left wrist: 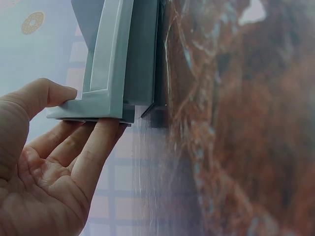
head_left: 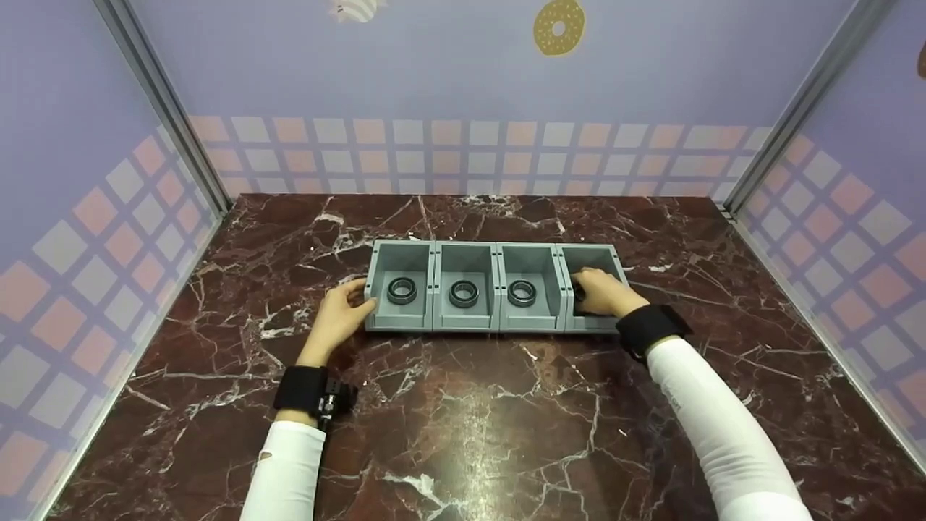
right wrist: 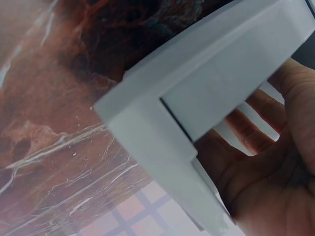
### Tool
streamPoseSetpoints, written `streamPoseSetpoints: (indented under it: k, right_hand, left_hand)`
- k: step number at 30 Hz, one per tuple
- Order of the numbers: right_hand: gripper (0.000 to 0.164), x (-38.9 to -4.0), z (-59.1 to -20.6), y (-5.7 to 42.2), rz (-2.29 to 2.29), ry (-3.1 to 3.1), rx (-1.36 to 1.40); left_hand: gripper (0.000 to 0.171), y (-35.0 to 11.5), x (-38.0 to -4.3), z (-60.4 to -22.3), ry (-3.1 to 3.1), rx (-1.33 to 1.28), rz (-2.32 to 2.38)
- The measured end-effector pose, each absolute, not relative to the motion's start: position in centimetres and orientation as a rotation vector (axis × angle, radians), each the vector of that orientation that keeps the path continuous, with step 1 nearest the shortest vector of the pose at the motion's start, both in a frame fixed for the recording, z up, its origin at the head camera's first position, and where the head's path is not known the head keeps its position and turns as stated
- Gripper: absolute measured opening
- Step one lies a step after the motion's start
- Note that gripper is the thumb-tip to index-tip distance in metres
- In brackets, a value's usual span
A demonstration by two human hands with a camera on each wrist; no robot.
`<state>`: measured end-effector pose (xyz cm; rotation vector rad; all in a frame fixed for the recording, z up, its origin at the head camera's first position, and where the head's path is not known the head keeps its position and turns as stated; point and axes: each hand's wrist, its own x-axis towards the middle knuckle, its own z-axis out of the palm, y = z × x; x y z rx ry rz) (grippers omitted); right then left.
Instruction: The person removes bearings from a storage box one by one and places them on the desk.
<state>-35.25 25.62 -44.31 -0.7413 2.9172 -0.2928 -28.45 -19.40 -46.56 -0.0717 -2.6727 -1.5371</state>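
Four-sided grey bins stand joined in a row on the table, and a black ring-shaped bearing lies in the left bin (head_left: 401, 291), with another bearing (head_left: 463, 293) and a third bearing (head_left: 521, 293) in the two middle bins. My left hand (head_left: 343, 315) grips the row's left end; in the left wrist view the thumb (left wrist: 59, 93) lies over the rim and the fingers (left wrist: 96, 147) press the outer wall. My right hand (head_left: 606, 291) reaches into the rightmost bin (head_left: 589, 255), fingers bent around a dark bearing (head_left: 579, 293), mostly hidden. The right wrist view hides that bearing behind the bin's front wall (right wrist: 221, 93).
The row stands on a dark red marbled table (head_left: 463, 412). A patterned back wall (head_left: 463, 87) and side walls enclose it, with metal posts (head_left: 170, 108) at the corners. Table surface extends in front of the bins and to both sides.
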Motion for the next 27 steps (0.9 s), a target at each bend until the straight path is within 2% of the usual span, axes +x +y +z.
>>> streamPoseSetpoints:
  k: [3,10,15,27]
  right_hand:
    - [0.031,-35.21,-44.35,25.66,-0.310,2.920,-0.740]
    - [0.019,-35.27,-44.54,25.75,-0.291,2.917,-0.760]
    - [0.017,-35.18,-44.54,25.78,-0.322,2.916,-0.771]
    - [0.032,-35.07,-44.04,25.86,-0.346,2.927,-0.807]
  left_hand:
    - [0.050,-19.40,-28.38,-46.58,-2.669,-0.072,-1.543]
    - [0.051,-19.34,-28.24,-46.57,-2.686,-0.070,-1.562]
    - [0.050,-19.40,-28.29,-46.64,-2.681,-0.066,-1.553]
    - [0.050,-19.41,-28.43,-46.58,-2.676,-0.070,-1.542]
